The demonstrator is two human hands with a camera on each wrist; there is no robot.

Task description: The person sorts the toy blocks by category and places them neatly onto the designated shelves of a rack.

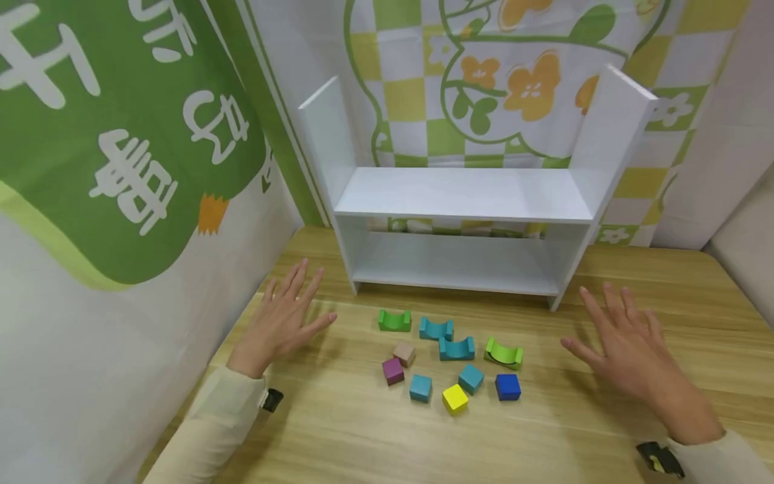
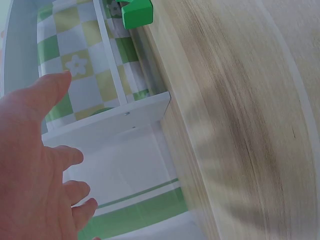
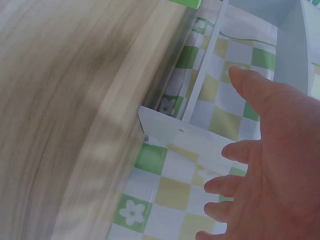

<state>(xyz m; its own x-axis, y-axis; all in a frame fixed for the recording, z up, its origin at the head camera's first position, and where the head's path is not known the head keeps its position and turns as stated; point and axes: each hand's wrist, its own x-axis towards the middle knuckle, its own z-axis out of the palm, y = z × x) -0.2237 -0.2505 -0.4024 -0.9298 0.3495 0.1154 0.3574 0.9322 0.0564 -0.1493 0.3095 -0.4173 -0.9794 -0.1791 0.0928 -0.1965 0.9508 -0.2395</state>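
Note:
My left hand (image 1: 277, 327) is held over the left side of the wooden table with its fingers spread, holding nothing. On the right, my right hand (image 1: 631, 349) hovers likewise, fingers apart. Between them lie small blocks: a green curved block (image 1: 395, 321), two teal curved blocks (image 1: 436, 329) and a lime curved block (image 1: 503, 353). Closer to me are a plain wood cube (image 1: 404, 353), a purple cube (image 1: 393, 371), two teal cubes (image 1: 420, 388), a yellow cube (image 1: 455, 399) and a dark blue cube (image 1: 508, 387). In the left wrist view a green block (image 2: 137, 13) shows at the top.
A white two-tier shelf (image 1: 462, 195) with tall side panels stands at the back of the table (image 1: 338, 430). Behind it hangs a checkered cloth (image 1: 405, 101) with flowers. A green banner with white characters (image 1: 121, 134) covers the left wall.

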